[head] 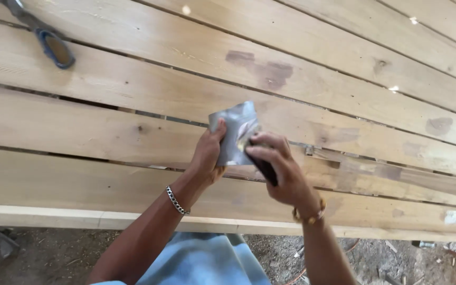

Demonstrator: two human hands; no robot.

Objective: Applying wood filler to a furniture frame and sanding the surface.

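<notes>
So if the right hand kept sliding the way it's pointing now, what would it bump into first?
The right hand points up and left, straight at the grey sheet it already touches. Just beyond that sits the left hand gripping the sheet's other edge, then bare wooden planks. Depth is hard to judge.

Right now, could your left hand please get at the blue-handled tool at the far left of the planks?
Probably not without letting go: the left hand grips the grey sheet with the right hand. Nothing lies on the planks between it and the tool, but that sits far off, so a long stretch seems needed.
</notes>
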